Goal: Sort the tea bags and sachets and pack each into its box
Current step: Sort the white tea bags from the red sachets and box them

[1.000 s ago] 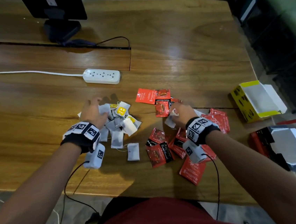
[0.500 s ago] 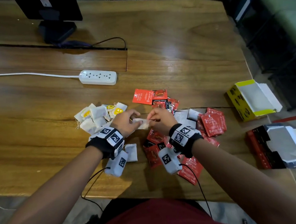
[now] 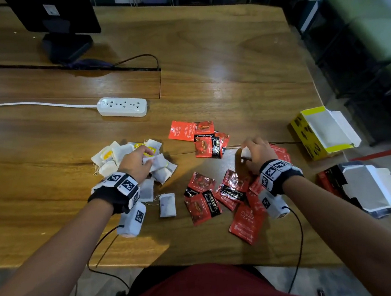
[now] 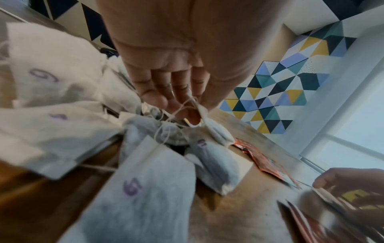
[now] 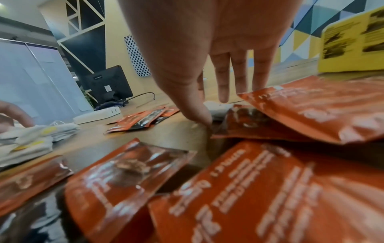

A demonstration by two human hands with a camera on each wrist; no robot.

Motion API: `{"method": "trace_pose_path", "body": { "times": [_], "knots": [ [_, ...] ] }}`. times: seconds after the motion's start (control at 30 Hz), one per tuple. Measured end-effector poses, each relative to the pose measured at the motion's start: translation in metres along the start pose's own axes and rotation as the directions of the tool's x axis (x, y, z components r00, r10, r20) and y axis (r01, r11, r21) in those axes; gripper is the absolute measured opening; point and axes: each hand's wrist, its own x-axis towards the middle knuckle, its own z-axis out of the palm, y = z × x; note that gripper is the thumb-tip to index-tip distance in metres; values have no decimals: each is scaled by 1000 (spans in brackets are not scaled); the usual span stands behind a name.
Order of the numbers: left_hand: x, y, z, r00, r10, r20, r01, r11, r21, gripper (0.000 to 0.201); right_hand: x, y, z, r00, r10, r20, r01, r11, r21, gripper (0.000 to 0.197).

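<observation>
Left of centre in the head view, the left hand [image 3: 135, 162] sits over the heap of white tea bags [image 3: 128, 159] – its wrist view shows fingertips [image 4: 160, 102] pinching one tea bag [image 4: 216, 131] and its string. Right of centre, the right hand [image 3: 257, 152], fingers nearly straight, reaches down to a white tea bag [image 3: 245, 153] among the red sachets [image 3: 221, 193]. At the right edge lie the open yellow box [image 3: 309, 140] and, below it, the open red box [image 3: 333, 179].

Tea bags [image 3: 128, 159] heaped left on the table [image 3: 230, 72], sachets [image 3: 218, 189] right of them, two boxes [image 3: 325, 131] at the right edge
</observation>
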Motion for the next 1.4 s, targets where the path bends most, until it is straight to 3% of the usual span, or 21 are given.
{"method": "trace_pose_path", "body": {
  "times": [0.2,0.3,0.47,0.67,0.73,0.83,0.97,1.07,1.23,1.3,1.4],
  "knots": [
    [-2,-8,-3,999,-38,-33,37,999,-30,19,3,-8,3,999,-11,-34,11,1000,-7,26],
    [-2,-15,-12,993,-68,-95,61,996,-71,24,6,-29,1,999,-29,28,28,999,36,23],
    [-4,-28,-21,979,-146,-142,134,987,-86,25,9,-92,-2,969,-232,80,212,955,206,18],
    [-20,-28,-24,974,-82,-210,79,997,-25,25,6,-163,7,937,-342,77,297,891,342,8],
    [-25,-24,-22,981,-54,-188,54,999,0,20,9,-177,11,929,-360,89,308,883,353,8],
    [-37,-19,-12,1000,3,-29,-4,1000,-19,15,10,-188,17,904,-413,115,350,866,357,24],
    [-50,-8,10,984,95,151,-92,995,-27,11,1,-170,12,884,-460,81,414,852,321,39],
    [-54,6,27,951,202,233,-202,979,-26,12,-2,-130,14,914,-388,114,359,908,216,41],
    [-57,37,60,863,347,367,-425,892,156,56,-31,-53,15,957,-282,65,274,955,111,39],
    [-56,50,68,849,372,376,-467,861,203,67,-49,-29,14,965,-229,127,220,972,83,55],
    [-52,62,76,880,308,361,-401,890,218,78,-72,-10,21,934,-213,286,228,974,-18,90]
  ]
}}
